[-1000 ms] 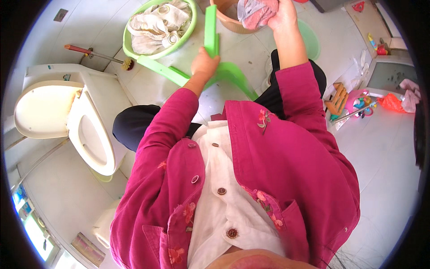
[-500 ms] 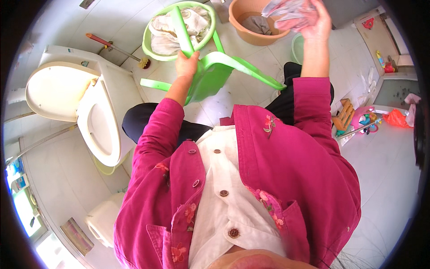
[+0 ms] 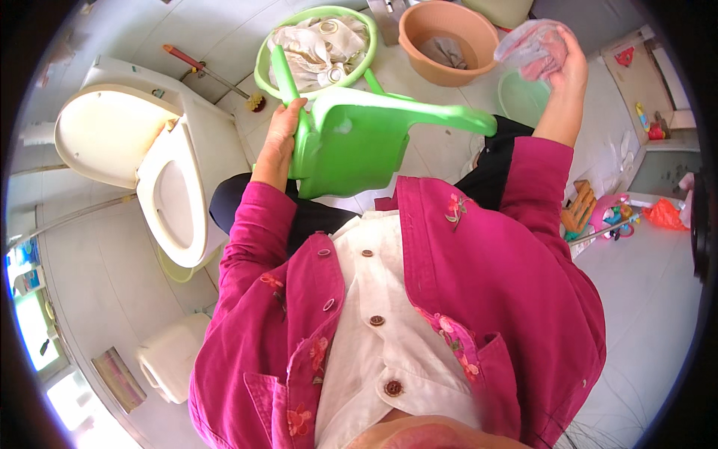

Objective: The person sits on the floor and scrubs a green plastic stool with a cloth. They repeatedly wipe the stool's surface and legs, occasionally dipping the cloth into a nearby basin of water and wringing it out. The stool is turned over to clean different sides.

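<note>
A bright green plastic stool (image 3: 351,142) is tipped on its side in front of me. My left hand (image 3: 279,135) grips it by one leg at its left edge. Up at the right, my right hand (image 3: 572,66) is closed around a bunched grey-pink cloth (image 3: 532,49), held in the air apart from the stool. Behind the stool stands a green basin (image 3: 262,69) heaped with pale laundry (image 3: 318,46). Beside it is an orange-brown basin (image 3: 449,75) with a grey cloth (image 3: 443,52) lying in water. Under my right hand sits a pale green translucent basin (image 3: 523,97).
A white toilet (image 3: 176,202) with its lid up stands at the left, a red-handled brush (image 3: 213,78) behind it. On the right are a wooden crate-like piece (image 3: 579,206), a red plastic bag (image 3: 664,215) and small colourful items. A white bin-like container (image 3: 176,359) is lower left.
The stool has turned, its underside or seat facing me more, and my left hand has shifted left and down with it. My right hand has moved right and slightly down with the cloth.
</note>
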Tool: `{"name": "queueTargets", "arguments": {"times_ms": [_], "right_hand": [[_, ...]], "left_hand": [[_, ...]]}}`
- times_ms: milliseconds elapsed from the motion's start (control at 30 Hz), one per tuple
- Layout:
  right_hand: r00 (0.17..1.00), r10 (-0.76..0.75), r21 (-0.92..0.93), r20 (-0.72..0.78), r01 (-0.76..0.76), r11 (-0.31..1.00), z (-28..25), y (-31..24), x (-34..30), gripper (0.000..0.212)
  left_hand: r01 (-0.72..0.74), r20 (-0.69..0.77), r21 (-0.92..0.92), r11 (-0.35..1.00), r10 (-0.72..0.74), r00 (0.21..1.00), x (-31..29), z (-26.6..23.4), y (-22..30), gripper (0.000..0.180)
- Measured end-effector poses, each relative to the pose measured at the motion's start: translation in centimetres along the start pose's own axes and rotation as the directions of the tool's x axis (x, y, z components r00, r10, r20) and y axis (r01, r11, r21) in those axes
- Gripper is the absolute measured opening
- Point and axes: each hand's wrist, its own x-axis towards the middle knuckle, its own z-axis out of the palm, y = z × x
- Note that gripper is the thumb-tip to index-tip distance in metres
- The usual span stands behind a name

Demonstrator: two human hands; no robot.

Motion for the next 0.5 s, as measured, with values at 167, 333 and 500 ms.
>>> {"name": "queueTargets", "arguments": {"times_ms": [167, 333, 500], "right_hand": [[0.939, 0.299, -0.243, 0.173, -0.253, 0.936, -0.8, 5.4, 1.4, 0.034], [0.752, 0.622, -0.063, 0.217, -0.625, 0.778, 1.7, 15.2, 0.8, 0.036], [0.793, 0.495, 0.247, 0.354, -0.590, 0.769, 7.6, 19.4, -4.2, 0.038]], "left_hand": [[0.112, 0.033, -0.158, 0.981, -0.109, 0.994, 3.4, -2.0, -0.4, 0.030], [0.128, 0.089, -0.291, 0.948, -0.106, 0.990, 5.5, -2.6, -2.4, 0.038], [0.179, 0.062, -0.373, 0.910, -0.168, 0.984, 4.2, -2.8, -4.5, 0.029]]}}
